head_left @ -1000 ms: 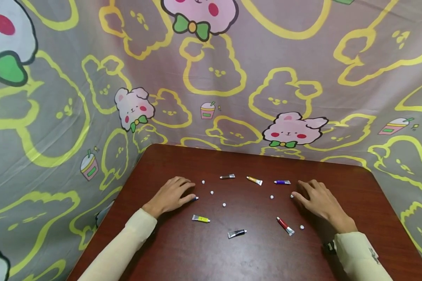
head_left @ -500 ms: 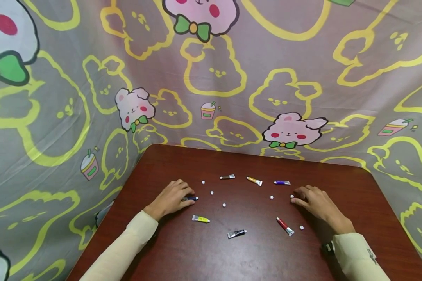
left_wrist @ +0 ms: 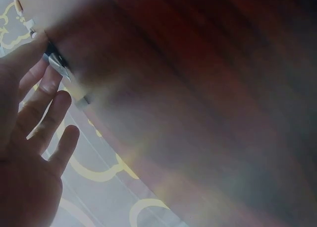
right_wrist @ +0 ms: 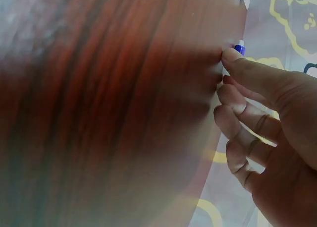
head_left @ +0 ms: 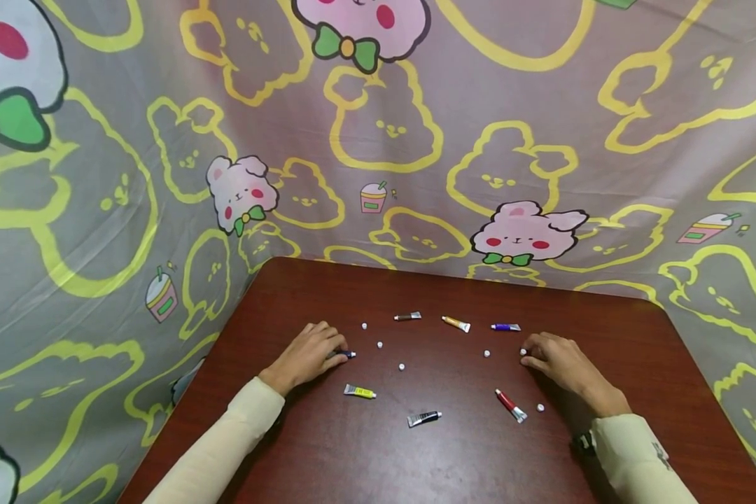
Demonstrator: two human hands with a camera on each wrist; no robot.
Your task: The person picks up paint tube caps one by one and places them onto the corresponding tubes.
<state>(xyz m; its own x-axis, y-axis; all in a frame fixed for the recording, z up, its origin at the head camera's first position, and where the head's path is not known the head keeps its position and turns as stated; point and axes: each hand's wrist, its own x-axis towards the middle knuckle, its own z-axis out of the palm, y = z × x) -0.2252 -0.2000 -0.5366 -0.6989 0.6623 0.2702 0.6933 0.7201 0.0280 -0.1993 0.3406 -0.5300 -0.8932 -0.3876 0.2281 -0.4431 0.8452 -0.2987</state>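
Dark blue paint tube [head_left: 343,355] lies on the table [head_left: 365,462], left of centre, under the fingertips of the left hand [head_left: 305,355]. Fingers are curled over its near end; only the tip pokes out to the right. Left wrist view shows the tube [left_wrist: 62,71] against the fingers [left_wrist: 47,88], but blurred, so can't tell if it's a real pinch or just contact.

Right hand [head_left: 557,360] sits palm down on the right side, fingers bent, fingertips at a small white cap [head_left: 523,351]. Thumb and index look closed on it in the head view. Right wrist view is too blurred to confirm the cap; it shows the fingers [right_wrist: 247,73] curled at the table surface with the purple tube [right_wrist: 239,49] just beyond them.

Purple tube [head_left: 506,327] lies just beyond the right hand, not touching. Further left in the same back row: orange tube [head_left: 456,323], then brown tube [head_left: 407,316].

Near row: yellow-green tube [head_left: 360,392] just near of the left hand, black tube [head_left: 424,418] centre, red tube [head_left: 511,405] near the right wrist, with a white cap [head_left: 540,407] just beside it.

More loose white caps are scattered between the hands: [head_left: 364,325], [head_left: 379,344], [head_left: 401,366], [head_left: 487,353].

Both arms are in cream sleeves [head_left: 227,441]. Cartoon-bunny cloth [head_left: 378,140] hangs behind and around the table.
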